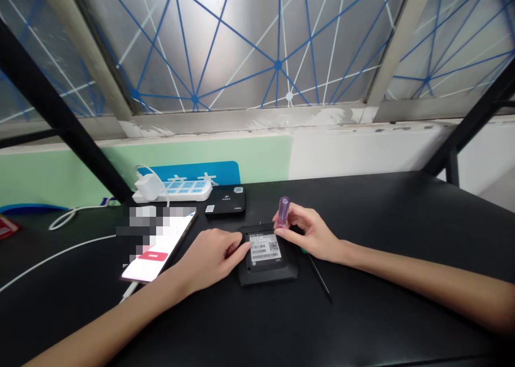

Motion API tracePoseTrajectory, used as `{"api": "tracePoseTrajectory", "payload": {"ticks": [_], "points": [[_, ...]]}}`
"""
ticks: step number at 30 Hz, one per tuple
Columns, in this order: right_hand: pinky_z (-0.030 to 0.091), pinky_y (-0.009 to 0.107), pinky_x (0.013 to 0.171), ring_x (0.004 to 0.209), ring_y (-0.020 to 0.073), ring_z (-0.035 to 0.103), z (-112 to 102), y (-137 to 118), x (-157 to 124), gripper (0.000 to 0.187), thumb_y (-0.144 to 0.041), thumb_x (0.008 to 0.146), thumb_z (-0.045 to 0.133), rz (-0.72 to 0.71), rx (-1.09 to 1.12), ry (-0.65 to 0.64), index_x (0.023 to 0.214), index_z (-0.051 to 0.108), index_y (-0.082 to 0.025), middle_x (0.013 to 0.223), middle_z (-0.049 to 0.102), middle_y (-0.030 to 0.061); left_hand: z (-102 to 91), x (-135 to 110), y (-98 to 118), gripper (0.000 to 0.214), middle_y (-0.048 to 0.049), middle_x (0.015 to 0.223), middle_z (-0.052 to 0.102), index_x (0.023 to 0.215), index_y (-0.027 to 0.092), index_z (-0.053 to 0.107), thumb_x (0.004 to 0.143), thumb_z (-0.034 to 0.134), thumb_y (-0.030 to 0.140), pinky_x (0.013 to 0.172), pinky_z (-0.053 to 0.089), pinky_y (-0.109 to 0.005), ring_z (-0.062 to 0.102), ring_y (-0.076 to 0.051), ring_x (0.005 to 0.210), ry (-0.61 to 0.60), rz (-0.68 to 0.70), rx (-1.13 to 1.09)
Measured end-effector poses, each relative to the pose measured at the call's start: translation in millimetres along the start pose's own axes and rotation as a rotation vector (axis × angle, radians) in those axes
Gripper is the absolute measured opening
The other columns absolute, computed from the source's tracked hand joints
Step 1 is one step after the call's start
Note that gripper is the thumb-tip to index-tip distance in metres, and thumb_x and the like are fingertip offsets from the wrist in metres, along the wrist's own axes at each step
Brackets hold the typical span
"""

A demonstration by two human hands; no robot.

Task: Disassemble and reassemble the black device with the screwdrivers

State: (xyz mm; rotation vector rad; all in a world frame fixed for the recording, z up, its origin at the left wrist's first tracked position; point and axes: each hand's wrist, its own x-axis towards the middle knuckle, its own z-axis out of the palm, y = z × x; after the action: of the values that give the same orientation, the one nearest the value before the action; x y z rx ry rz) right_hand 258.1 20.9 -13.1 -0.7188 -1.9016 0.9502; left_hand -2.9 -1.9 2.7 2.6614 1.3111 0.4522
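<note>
Fingertips of the left hand (211, 262) rest on the left edge of a black square device (267, 274), the hand open and flat, steadying rather than grasping. The device lies flat on a black tabletop (402, 222), apparently underside up, with a white barcode label (264, 248) facing the camera. The right hand (311, 233) pinches a purple-handled screwdriver (284, 210) upright between thumb and fingers at the device's far edge; its shaft and tip are hidden behind the fingers, so where it meets the device cannot be told. In my judgement, keeping the shaft square to the surface and the left hand's weight on the device would best stop the tip skating. Just under the heel of the right hand lies a thin black rod (319, 277), green at one end. Further out sit a smartphone (155, 254) with a blurred screen, 1 more black box (225, 202), a white power strip (173, 191) holding a white charger (149, 186), and a white cable (60, 258).
</note>
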Motion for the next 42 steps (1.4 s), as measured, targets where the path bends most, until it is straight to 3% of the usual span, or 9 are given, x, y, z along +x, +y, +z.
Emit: {"api": "tracePoseTrajectory", "payload": {"ticks": [4,10,27,32,42], "points": [[0.054,0.03,0.069,0.071,0.0148,0.057,-0.3,3.7,1.4,0.023,-0.036,0.085,0.071,0.01,-0.006,0.062,0.096,0.064,-0.017,0.084,0.063,0.004,3.0,-1.1,-1.3,0.043,0.0037,0.053,0.05,0.062,0.02,0.039,0.094,0.049,0.048,0.05,0.022,-0.027,0.043,-0.013,0.049,0.009,-0.083,0.028],[0.054,0.03,0.069,0.07,0.0147,0.059,-0.1,5.1,1.2,0.024,-0.033,0.08,0.076,0.052,0.03,0.098,0.096,0.066,-0.017,0.086,0.067,0.0049,2.2,-0.3,-0.5,0.044,0.0035,0.055,0.051,0.063,0.02,0.04,0.094,0.048,0.051,0.051,0.024,-0.027,0.046,-0.013,0.05,-0.013,-0.1,0.031],[0.054,0.027,0.066,0.069,0.0137,0.062,0.1,4.2,-0.6,0.017,-0.025,0.092,0.061,0.034,0.138,-0.029,0.106,0.064,-0.016,0.081,0.069,0.0048,0.6,-0.6,-1.6,0.044,0.0033,0.055,0.051,0.064,0.02,0.04,0.094,0.047,0.05,0.052,0.024,-0.026,0.045,-0.012,0.051,-0.03,-0.1,0.03],[0.053,0.029,0.068,0.068,0.014,0.063,-0.4,2.1,-2.5,0.024,-0.025,0.093,0.061,0.001,0.079,-0.038,0.116,0.057,-0.017,0.079,0.068,0.0036,-0.9,-0.3,-0.3,0.042,0.0041,0.054,0.05,0.064,0.019,0.041,0.093,0.049,0.049,0.052,0.024,-0.026,0.044,-0.012,0.051,-0.037,-0.097,0.024],[0.055,0.028,0.067,0.071,0.0143,0.064,0.9,4.6,-4.0,0.016,-0.024,0.096,0.056,-0.025,0.046,-0.023,0.11,0.056,-0.018,0.083,0.069,0.0052,-0.2,-0.4,0.6,0.046,0.0035,0.053,0.048,0.061,0.019,0.038,0.094,0.047,0.048,0.051,0.022,-0.026,0.041,-0.011,0.049,-0.048,-0.083,0.015]]}}
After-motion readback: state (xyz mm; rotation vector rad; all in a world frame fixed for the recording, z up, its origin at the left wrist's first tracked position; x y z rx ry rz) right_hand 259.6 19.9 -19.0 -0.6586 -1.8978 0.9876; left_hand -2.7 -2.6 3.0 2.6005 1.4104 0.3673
